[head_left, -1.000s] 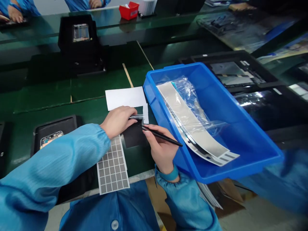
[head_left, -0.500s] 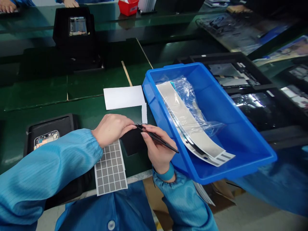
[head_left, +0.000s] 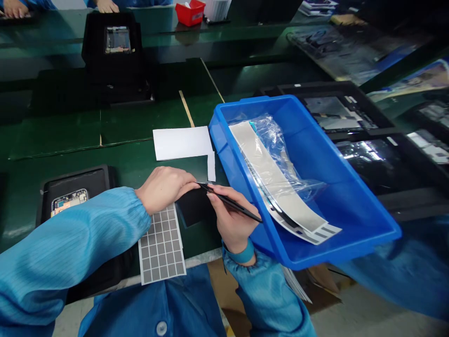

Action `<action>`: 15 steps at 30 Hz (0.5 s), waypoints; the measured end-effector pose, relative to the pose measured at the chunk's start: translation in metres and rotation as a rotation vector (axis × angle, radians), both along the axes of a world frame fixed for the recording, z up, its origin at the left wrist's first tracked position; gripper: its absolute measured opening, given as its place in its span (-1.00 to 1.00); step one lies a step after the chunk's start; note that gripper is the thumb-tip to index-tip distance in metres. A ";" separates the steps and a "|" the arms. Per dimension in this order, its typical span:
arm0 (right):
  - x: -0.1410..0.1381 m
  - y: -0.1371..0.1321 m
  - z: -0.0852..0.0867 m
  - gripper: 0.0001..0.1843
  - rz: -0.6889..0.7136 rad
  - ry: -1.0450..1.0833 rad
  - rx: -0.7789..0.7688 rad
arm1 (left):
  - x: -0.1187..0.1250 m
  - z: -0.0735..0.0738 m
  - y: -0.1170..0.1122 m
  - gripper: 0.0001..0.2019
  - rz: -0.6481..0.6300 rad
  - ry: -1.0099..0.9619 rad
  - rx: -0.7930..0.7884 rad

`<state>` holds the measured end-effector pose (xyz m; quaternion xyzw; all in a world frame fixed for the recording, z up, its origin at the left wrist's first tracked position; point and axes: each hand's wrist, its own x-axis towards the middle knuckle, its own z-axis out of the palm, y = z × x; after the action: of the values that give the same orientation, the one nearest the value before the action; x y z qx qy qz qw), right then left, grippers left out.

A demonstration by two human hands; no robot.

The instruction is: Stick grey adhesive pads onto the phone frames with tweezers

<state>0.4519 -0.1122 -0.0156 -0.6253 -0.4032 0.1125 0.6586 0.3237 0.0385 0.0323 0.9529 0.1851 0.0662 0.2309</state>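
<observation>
My right hand [head_left: 235, 216] is closed around black tweezers [head_left: 242, 209], their tips pointing left. My left hand [head_left: 168, 186] is closed in a pinch right at those tips; what lies between its fingers is too small to make out. Below both hands is a black sheet [head_left: 192, 206] on the green table. A sheet of grey square stickers [head_left: 163, 248] lies partly under my left wrist and overhangs the table's front edge. Just beyond my hands are a white card [head_left: 182, 142] and a short white strip [head_left: 211, 166].
At the right stands a blue bin [head_left: 365, 220] holding sticker strips and clear plastic. Black trays [head_left: 336, 112] with device parts lie behind it. On the left, a black tray [head_left: 101, 175] holds an opened phone [head_left: 70, 201]. A co-worker's hand [head_left: 107, 5] rests across the table.
The view has shifted slightly. Both hands stay together at the tweezer tips, with hardly any visible movement.
</observation>
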 end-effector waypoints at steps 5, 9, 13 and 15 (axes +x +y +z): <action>-0.004 0.002 0.006 -0.91 -0.088 0.085 -0.042 | 0.006 -0.001 -0.004 -0.68 0.018 0.071 0.102; -0.006 0.007 0.017 -0.83 -0.086 0.203 -0.097 | 0.008 0.010 -0.008 -0.70 0.074 0.094 0.219; -0.021 0.016 0.029 -0.80 0.028 0.312 -0.159 | -0.051 0.042 0.003 -0.61 0.225 0.089 0.346; -0.039 0.027 0.035 -0.80 0.123 0.348 -0.204 | -0.106 0.054 0.011 -0.68 0.357 0.085 0.382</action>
<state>0.4126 -0.0853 0.0196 -0.6339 -0.3074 0.2990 0.6436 0.2173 0.0491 0.0866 0.9334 0.3438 0.0997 0.0237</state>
